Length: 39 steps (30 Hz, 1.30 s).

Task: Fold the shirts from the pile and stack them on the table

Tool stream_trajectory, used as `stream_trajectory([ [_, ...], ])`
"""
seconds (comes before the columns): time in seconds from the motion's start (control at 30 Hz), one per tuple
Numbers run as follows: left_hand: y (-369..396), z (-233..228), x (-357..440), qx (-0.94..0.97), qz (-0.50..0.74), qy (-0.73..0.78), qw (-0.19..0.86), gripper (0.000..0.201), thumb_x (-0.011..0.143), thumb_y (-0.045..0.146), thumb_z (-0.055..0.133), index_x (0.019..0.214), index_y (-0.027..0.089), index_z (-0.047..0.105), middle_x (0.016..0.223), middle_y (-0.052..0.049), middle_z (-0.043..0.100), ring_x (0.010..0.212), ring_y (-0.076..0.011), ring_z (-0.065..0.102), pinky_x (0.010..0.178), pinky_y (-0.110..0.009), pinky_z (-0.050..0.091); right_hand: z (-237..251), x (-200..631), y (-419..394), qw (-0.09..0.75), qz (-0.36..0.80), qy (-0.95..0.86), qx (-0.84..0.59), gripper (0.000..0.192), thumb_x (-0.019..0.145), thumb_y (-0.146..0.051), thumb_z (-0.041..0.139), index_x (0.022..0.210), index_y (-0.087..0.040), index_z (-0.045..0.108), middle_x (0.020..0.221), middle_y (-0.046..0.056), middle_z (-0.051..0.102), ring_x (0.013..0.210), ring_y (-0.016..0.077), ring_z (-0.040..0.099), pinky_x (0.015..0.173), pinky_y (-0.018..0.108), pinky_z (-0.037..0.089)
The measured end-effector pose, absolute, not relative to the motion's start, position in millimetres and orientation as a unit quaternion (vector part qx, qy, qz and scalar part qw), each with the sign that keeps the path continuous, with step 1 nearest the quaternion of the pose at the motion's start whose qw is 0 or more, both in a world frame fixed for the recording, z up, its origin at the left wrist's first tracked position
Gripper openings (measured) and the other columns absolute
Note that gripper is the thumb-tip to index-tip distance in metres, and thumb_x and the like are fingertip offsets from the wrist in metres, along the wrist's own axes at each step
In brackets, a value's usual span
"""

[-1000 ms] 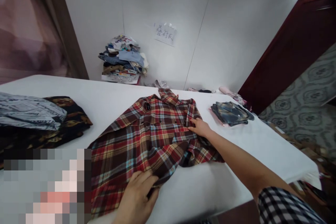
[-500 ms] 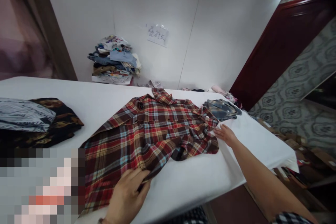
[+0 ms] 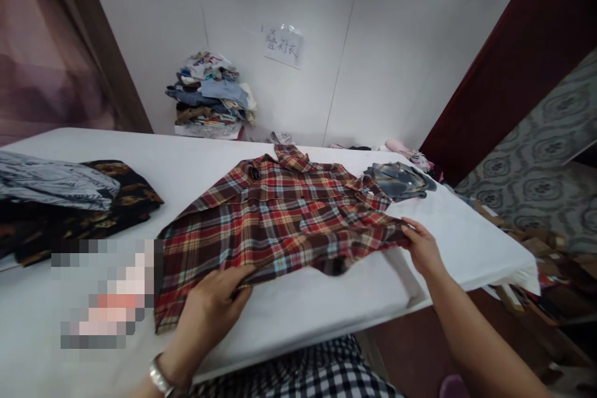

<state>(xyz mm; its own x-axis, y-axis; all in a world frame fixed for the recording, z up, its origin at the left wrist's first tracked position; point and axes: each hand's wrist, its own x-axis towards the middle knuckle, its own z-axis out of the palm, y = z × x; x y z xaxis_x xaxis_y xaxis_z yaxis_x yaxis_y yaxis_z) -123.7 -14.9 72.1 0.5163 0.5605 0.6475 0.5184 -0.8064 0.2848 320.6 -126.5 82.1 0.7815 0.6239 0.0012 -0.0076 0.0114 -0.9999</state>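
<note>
A red, brown and yellow plaid shirt (image 3: 261,217) lies spread over the white table (image 3: 298,317), its collar toward the right. My left hand (image 3: 217,301) pinches the shirt's near edge, toward its hem. At the right, my right hand (image 3: 422,245) grips the near front edge close to the collar side. Between the two hands the near edge is drawn fairly straight, with a dark sleeve opening hanging just below it. The far sleeve lies folded across the back of the shirt.
A folded grey-blue plaid garment (image 3: 401,180) sits beyond the collar. Dark patterned clothes (image 3: 125,193) lie at the left. A tall pile of clothes (image 3: 212,96) stands by the wall under a paper sign (image 3: 283,45). Boxes (image 3: 541,242) crowd the floor at right.
My right hand, open beside the shirt before, has closed on its edge and pulled it out to the right. The bunched near part is now stretched straighter. My left hand keeps its hold.
</note>
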Motion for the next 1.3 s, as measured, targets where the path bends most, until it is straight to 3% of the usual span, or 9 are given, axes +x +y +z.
stream_trajectory([
  [0.27, -23.3, 76.5, -137.8, 0.9, 0.311, 0.303, 0.029, 0.029, 0.087, 0.046, 0.055, 0.1, 0.024, 0.068, 0.089, -0.003, 0.073, 0.079, -0.0181, 0.069, 0.074, -0.03, 0.054, 72.7, 310.1, -150.3, 0.697, 0.365, -0.157, -0.597, 0.043, 0.066, -0.041, 0.074, 0.105, -0.029, 0.062, 0.102, 0.001, 0.07, 0.08, 0.0205, 0.067, 0.06, 0.032, 0.055],
  [0.4, -36.3, 67.9, -147.5, 0.889, 0.318, 0.33, 0.013, 0.03, 0.085, 0.045, 0.058, 0.1, 0.022, 0.069, 0.093, -0.006, 0.07, 0.085, -0.0193, 0.067, 0.075, -0.03, 0.054, 64.8, 286.6, -157.9, 0.659, 0.417, -0.17, -0.603, 0.074, 0.063, -0.038, 0.079, 0.129, -0.041, 0.048, 0.123, -0.001, 0.063, 0.089, 0.0202, 0.067, 0.064, 0.032, 0.057],
  [0.57, -44.4, 78.7, -160.0, 0.885, 0.292, 0.361, 0.039, 0.02, 0.09, 0.032, 0.051, 0.094, 0.023, 0.069, 0.091, -0.003, 0.07, 0.083, -0.0156, 0.066, 0.074, -0.028, 0.053, 64.7, 288.6, -152.1, 0.657, 0.337, -0.206, -0.642, 0.102, 0.054, -0.039, 0.083, 0.143, -0.036, 0.034, 0.113, 0.001, 0.066, 0.082, 0.0173, 0.066, 0.062, 0.025, 0.054],
  [0.67, -42.5, 89.1, -158.1, 0.869, 0.307, 0.385, 0.054, 0.022, 0.091, 0.029, 0.048, 0.088, 0.022, 0.069, 0.085, -0.002, 0.071, 0.079, -0.015, 0.066, 0.071, -0.027, 0.053, 65.7, 294.5, -146.6, 0.595, 0.253, -0.275, -0.712, 0.095, 0.062, -0.048, 0.073, 0.145, -0.028, 0.034, 0.104, 0.004, 0.069, 0.076, 0.0201, 0.066, 0.062, 0.029, 0.053],
  [0.83, -34.5, 86.8, -152.1, 0.836, 0.327, 0.438, 0.046, 0.024, 0.089, 0.029, 0.046, 0.084, 0.021, 0.068, 0.08, -0.004, 0.071, 0.074, -0.0167, 0.067, 0.07, -0.03, 0.052, 68.0, 281.7, -154.5, 0.216, 0.015, -0.514, -0.83, 0.068, 0.08, -0.045, 0.052, 0.143, -0.022, 0.041, 0.079, 0.009, 0.071, 0.066, 0.028, 0.066, 0.061, 0.036, 0.049],
  [0.9, -33.0, 81.0, -151.9, 0.835, 0.327, 0.44, 0.048, 0.022, 0.089, 0.03, 0.048, 0.085, 0.022, 0.068, 0.08, -0.003, 0.072, 0.075, -0.017, 0.067, 0.071, -0.03, 0.053, 74.4, 270.8, -161.6, 0.152, -0.035, -0.546, -0.823, 0.059, 0.084, -0.046, 0.046, 0.138, -0.02, 0.048, 0.081, 0.012, 0.072, 0.068, 0.029, 0.067, 0.063, 0.038, 0.049],
  [1.0, -31.7, 72.4, -155.6, 0.843, 0.317, 0.432, 0.044, 0.019, 0.085, 0.034, 0.055, 0.094, 0.023, 0.068, 0.088, -0.003, 0.072, 0.082, -0.0187, 0.068, 0.075, -0.032, 0.054, 92.7, 251.9, -171.6, 0.171, -0.034, -0.59, -0.789, 0.049, 0.086, -0.046, 0.047, 0.127, -0.023, 0.059, 0.093, 0.014, 0.073, 0.082, 0.0302, 0.068, 0.074, 0.041, 0.051],
  [1.13, -23.7, 61.0, -167.1, 0.854, 0.319, 0.409, 0.034, 0.028, 0.081, 0.04, 0.061, 0.105, 0.026, 0.067, 0.095, -0.004, 0.073, 0.087, -0.0212, 0.069, 0.076, -0.034, 0.056, 114.8, 214.7, -175.8, 0.23, 0.138, -0.732, -0.627, 0.042, 0.09, -0.038, 0.049, 0.131, -0.03, 0.056, 0.121, 0.007, 0.065, 0.111, 0.0243, 0.06, 0.095, 0.038, 0.046],
  [1.3, -9.3, 47.7, -182.0, 0.854, 0.342, 0.389, 0.04, 0.026, 0.083, 0.046, 0.054, 0.093, 0.026, 0.069, 0.087, -0.004, 0.074, 0.076, -0.0199, 0.071, 0.064, -0.027, 0.058, 106.2, 168.2, -158.9, 0.201, 0.269, -0.798, -0.501, 0.038, 0.085, -0.028, 0.059, 0.123, -0.028, 0.061, 0.115, 0.004, 0.066, 0.108, 0.0198, 0.057, 0.097, 0.033, 0.043],
])
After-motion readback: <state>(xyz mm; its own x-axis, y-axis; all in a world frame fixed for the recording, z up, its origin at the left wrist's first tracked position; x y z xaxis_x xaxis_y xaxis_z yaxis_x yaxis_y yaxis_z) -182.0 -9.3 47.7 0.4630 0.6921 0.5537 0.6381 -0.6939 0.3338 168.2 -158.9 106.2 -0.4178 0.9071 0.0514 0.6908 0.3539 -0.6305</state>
